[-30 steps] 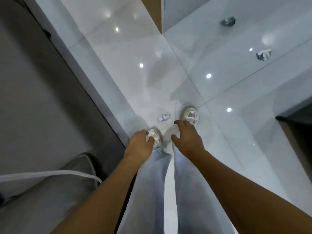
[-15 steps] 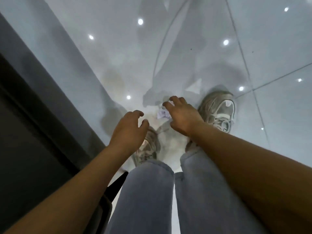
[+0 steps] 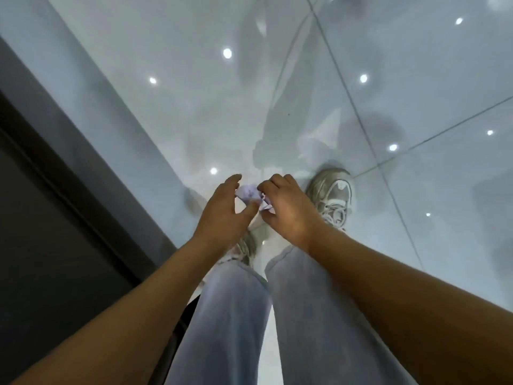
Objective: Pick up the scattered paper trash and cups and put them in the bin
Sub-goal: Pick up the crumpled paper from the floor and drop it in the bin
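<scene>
Both my arms reach down in front of my legs toward the floor (image 3: 166, 107), a glossy pale tile surface showing round light reflections and dark grout lines. My right hand (image 3: 286, 207) has its fingers curled over a crumpled paper (image 3: 251, 197), a small white-lilac wad, and pinches it at its right edge. My left hand (image 3: 224, 209) sits just to the left of that paper, fingers extended and spread with the thumb pointing toward my right hand; its fingertips lie beside the wad, but I cannot tell whether they touch it. The paper lies between the two hands, partly covered by my right fingers. Whether it rests on the tile or is lifted clear of it I cannot tell. Beyond and to the right of my right hand stands my right sneaker (image 3: 333, 195), grey-white with laces showing, flat on the floor. Below my left hand, the toe of my left sneaker (image 3: 245, 248) shows, mostly hidden by my wrist and the hem of my light blue jeans (image 3: 230, 315). To the far left of my left hand runs a dark wall panel (image 3: 55, 218) meeting the tile along a diagonal edge.
</scene>
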Demonstrator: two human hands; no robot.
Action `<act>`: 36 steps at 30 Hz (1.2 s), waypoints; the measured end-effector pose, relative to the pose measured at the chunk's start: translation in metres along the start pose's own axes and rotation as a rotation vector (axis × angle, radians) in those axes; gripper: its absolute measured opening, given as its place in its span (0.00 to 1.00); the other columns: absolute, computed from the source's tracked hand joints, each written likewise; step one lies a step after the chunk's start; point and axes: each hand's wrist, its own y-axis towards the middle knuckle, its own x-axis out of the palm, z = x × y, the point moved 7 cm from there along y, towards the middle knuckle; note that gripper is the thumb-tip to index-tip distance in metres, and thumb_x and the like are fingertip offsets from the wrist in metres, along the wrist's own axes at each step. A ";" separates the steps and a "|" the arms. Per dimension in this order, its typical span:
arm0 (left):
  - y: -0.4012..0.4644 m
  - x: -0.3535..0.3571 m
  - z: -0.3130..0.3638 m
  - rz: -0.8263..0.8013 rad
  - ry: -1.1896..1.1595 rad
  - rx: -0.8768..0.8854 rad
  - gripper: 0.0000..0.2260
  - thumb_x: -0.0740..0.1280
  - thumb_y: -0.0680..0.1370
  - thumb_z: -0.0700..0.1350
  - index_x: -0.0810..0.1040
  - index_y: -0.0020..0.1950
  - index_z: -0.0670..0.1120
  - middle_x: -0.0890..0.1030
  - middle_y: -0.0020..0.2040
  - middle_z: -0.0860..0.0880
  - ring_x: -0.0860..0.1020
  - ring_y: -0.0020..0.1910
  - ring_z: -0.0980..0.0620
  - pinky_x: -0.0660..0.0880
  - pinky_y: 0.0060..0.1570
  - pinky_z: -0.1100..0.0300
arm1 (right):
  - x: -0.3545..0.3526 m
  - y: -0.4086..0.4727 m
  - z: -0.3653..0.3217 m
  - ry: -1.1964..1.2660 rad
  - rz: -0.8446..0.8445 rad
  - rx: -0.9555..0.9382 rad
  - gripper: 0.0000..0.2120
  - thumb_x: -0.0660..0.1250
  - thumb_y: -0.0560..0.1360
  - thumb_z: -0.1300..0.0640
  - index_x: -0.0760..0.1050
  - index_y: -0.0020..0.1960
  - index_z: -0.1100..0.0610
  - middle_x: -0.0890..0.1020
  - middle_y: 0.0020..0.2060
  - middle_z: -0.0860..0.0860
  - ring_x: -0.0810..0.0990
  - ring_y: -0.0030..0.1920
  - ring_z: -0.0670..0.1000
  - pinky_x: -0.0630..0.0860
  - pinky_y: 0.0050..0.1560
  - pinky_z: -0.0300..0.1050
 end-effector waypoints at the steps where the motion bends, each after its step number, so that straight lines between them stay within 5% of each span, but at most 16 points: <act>1: -0.009 -0.003 0.020 -0.008 -0.006 0.027 0.24 0.67 0.76 0.51 0.66 0.71 0.51 0.73 0.64 0.54 0.71 0.65 0.54 0.70 0.65 0.56 | -0.019 -0.009 -0.007 0.027 0.033 0.019 0.13 0.67 0.73 0.60 0.75 0.58 0.58 0.75 0.51 0.53 0.70 0.53 0.52 0.64 0.47 0.39; 5: -0.042 -0.015 0.097 0.021 0.011 0.122 0.15 0.71 0.74 0.43 0.74 0.59 0.49 0.77 0.51 0.56 0.76 0.51 0.56 0.70 0.47 0.73 | -0.091 -0.040 -0.027 0.108 0.116 0.083 0.12 0.65 0.73 0.60 0.75 0.56 0.59 0.76 0.51 0.54 0.71 0.53 0.54 0.67 0.51 0.42; 10: -0.077 -0.023 0.190 0.048 0.054 0.167 0.11 0.70 0.74 0.37 0.76 0.54 0.47 0.79 0.47 0.53 0.76 0.45 0.56 0.69 0.43 0.76 | -0.180 -0.089 -0.033 0.195 0.195 0.177 0.16 0.67 0.74 0.58 0.73 0.61 0.58 0.74 0.56 0.53 0.70 0.58 0.53 0.73 0.52 0.46; 14: -0.102 -0.027 0.262 0.051 0.216 0.234 0.06 0.69 0.74 0.38 0.75 0.50 0.44 0.78 0.42 0.52 0.78 0.43 0.56 0.72 0.49 0.67 | -0.248 -0.124 -0.020 0.274 0.234 0.273 0.23 0.67 0.76 0.53 0.67 0.69 0.53 0.72 0.63 0.50 0.69 0.63 0.50 0.74 0.58 0.45; 18: -0.115 -0.027 0.340 0.025 0.273 0.298 0.08 0.68 0.73 0.33 0.72 0.38 0.41 0.75 0.27 0.56 0.78 0.32 0.68 0.68 0.37 0.79 | -0.319 -0.155 0.013 0.298 0.317 0.403 0.23 0.65 0.78 0.52 0.64 0.71 0.51 0.70 0.67 0.48 0.67 0.67 0.49 0.71 0.62 0.43; 22: -0.117 -0.026 0.420 0.053 0.370 0.400 0.10 0.67 0.72 0.31 0.71 0.41 0.45 0.71 0.32 0.50 0.80 0.40 0.52 0.71 0.44 0.70 | -0.391 -0.185 0.049 0.321 0.426 0.497 0.21 0.61 0.79 0.54 0.64 0.71 0.52 0.71 0.64 0.48 0.67 0.64 0.49 0.73 0.56 0.43; 25: -0.109 -0.020 0.467 0.052 0.428 0.470 0.09 0.68 0.71 0.32 0.74 0.45 0.45 0.74 0.35 0.50 0.76 0.39 0.54 0.67 0.41 0.73 | -0.431 -0.195 0.072 0.310 0.490 0.556 0.21 0.61 0.79 0.54 0.64 0.71 0.53 0.72 0.63 0.49 0.68 0.63 0.50 0.73 0.55 0.44; 31: -0.085 -0.016 0.520 -0.006 0.504 0.434 0.11 0.69 0.73 0.36 0.76 0.54 0.43 0.78 0.45 0.45 0.76 0.48 0.47 0.72 0.53 0.58 | -0.476 -0.193 0.107 0.388 0.530 0.697 0.24 0.63 0.78 0.53 0.63 0.72 0.53 0.71 0.66 0.51 0.67 0.65 0.53 0.70 0.58 0.45; 36: -0.064 -0.015 0.562 -0.074 0.607 0.419 0.09 0.67 0.73 0.37 0.76 0.52 0.46 0.78 0.46 0.47 0.77 0.47 0.48 0.68 0.46 0.64 | -0.507 -0.184 0.132 0.472 0.560 0.775 0.25 0.63 0.78 0.53 0.62 0.73 0.53 0.70 0.68 0.51 0.67 0.66 0.53 0.70 0.60 0.45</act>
